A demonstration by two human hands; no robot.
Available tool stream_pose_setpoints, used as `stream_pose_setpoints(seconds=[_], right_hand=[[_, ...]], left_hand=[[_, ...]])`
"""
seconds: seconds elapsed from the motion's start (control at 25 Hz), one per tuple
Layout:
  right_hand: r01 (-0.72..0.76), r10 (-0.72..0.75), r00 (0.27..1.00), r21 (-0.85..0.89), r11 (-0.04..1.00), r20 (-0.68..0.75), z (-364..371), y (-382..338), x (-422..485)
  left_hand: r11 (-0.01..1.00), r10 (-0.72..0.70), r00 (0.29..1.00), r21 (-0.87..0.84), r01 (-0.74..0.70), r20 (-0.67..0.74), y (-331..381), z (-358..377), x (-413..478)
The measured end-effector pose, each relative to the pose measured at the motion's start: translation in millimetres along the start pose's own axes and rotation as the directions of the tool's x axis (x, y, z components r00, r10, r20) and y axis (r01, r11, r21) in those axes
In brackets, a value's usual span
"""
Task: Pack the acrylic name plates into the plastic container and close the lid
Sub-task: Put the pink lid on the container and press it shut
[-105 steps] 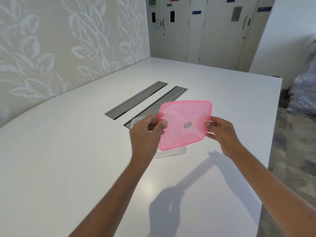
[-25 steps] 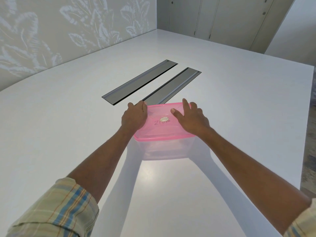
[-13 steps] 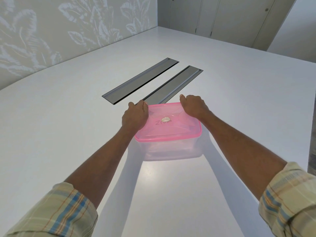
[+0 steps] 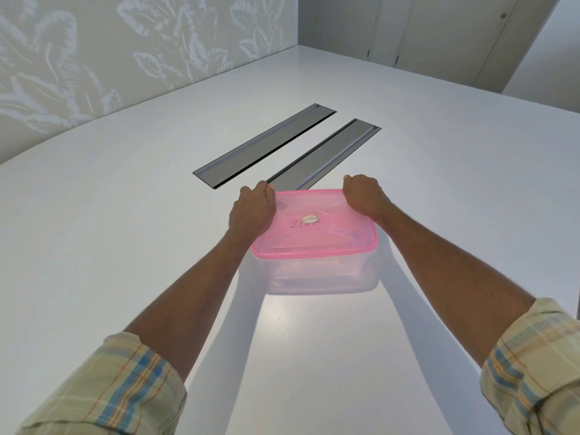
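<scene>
Both hands curled over the far edge of the pink lid (image 4: 317, 229) — my left hand (image 4: 252, 211) on the far-left corner, my right hand (image 4: 361, 196) on the far-right corner, fingers folded down past the rim and out of sight. Grip is clamped on the lid at both corners. Lid sits flat on the clear plastic container (image 4: 320, 273), rim looks seated along the near edge. Container stands on the white table (image 4: 110, 233), just in front of two grey recessed panels (image 4: 266, 146). Round sticker and some handwriting at lid centre. Name plates — can't make them out through the frosted wall. Plaid sleeves rolled up on both forearms.
</scene>
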State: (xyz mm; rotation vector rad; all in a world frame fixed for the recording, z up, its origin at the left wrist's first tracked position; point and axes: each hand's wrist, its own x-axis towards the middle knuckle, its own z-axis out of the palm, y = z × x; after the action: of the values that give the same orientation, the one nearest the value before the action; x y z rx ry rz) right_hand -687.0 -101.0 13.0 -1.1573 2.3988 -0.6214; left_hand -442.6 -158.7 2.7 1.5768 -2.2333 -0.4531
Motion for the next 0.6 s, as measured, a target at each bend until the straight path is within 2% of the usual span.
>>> stream_pose_setpoints(seconds=[0.16, 0.28, 0.4, 0.52, 0.6], right_hand=[[0.032, -0.034, 0.999, -0.065, 0.997, -0.022, -1.1, 1.3, -2.2], [0.036, -0.041, 0.994, -0.054, 0.998, -0.096, -7.7, -3.3, -17.5], [0.086, -0.079, 0.986, 0.041, 0.995, -0.146, -17.4, 4.1, -46.6], [-0.048, 0.047, 0.999, 0.281, 0.958, 0.011, -21.9, 34.9, -90.1], [-0.208, 0.143, 0.975, 0.474, 0.855, 0.17, -22.7, 56.4, -120.0]], left_hand=[[0.999, -0.046, 0.998, -0.017, 0.045, -0.036, 1.7, -2.6, -4.1], [0.994, -0.105, 0.993, 0.006, 0.106, -0.058, 5.3, -3.1, -7.5], [0.994, -0.107, 0.993, 0.026, 0.108, -0.05, 7.4, -5.1, -8.3], [0.994, -0.09, 0.994, 0.06, 0.094, -0.063, 6.5, -1.6, -6.6], [0.994, -0.081, 0.994, 0.063, 0.086, -0.074, 5.8, 0.4, -6.2]])
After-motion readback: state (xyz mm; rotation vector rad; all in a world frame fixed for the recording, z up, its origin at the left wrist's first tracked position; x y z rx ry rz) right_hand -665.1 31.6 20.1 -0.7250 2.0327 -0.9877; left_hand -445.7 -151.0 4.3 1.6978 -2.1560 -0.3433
